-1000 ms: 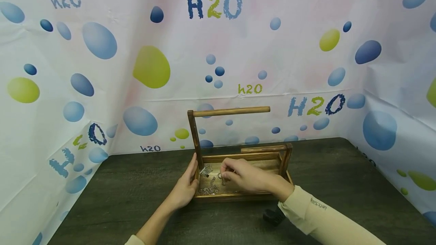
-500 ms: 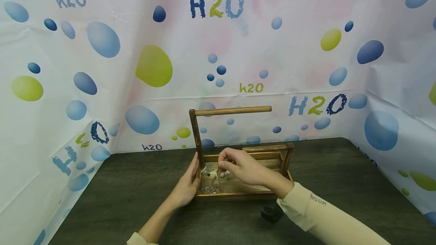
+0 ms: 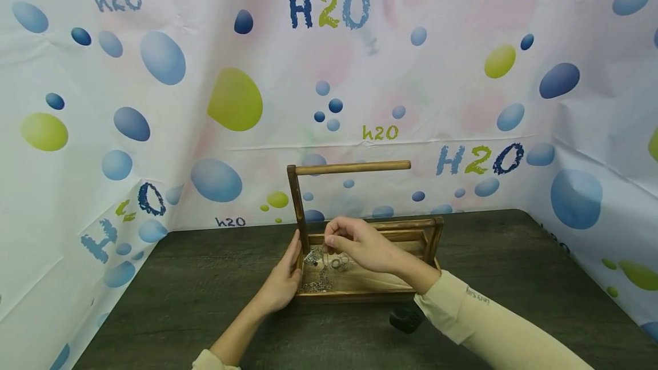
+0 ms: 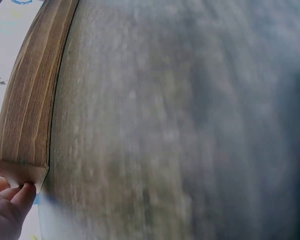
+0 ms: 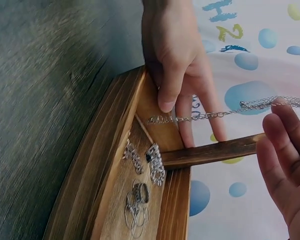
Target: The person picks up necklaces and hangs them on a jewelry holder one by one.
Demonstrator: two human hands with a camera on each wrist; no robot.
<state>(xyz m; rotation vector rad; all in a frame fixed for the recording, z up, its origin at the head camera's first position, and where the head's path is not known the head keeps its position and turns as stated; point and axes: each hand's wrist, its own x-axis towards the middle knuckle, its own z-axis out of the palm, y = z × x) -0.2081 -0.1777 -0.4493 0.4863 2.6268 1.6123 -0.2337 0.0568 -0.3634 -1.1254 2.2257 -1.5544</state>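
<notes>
A wooden box [image 3: 360, 296] with upright posts and a top bar holds silver jewelry. My right hand [image 3: 362, 247] is over its left part, thumb and fingertips pinching a silver chain [image 5: 195, 118]. The chain is bunched at the fingertips and hangs in a single strand from there. My left hand [image 3: 280, 285] rests against the box's left end wall, fingers straight along it and the thumb tip at the rim. On the box floor lie a ring [image 5: 141, 193], thin wire hoops [image 5: 134, 217] and two small chain heaps, one of them a thicker chain [image 5: 156, 164] near the left post.
The box stands on a dark wood-grain table [image 3: 488, 284]. A post [image 3: 295, 201] rises at the box's left end and carries the round bar [image 3: 354, 168]. Behind hangs a white sheet [image 3: 437, 101] with blue and green spots. Below my right forearm is a black object [image 3: 406, 320].
My right hand has risen a little and shifted left, drawing the chain up. The ring and hoops now show uncovered on the box floor. My left hand stays at the end wall.
</notes>
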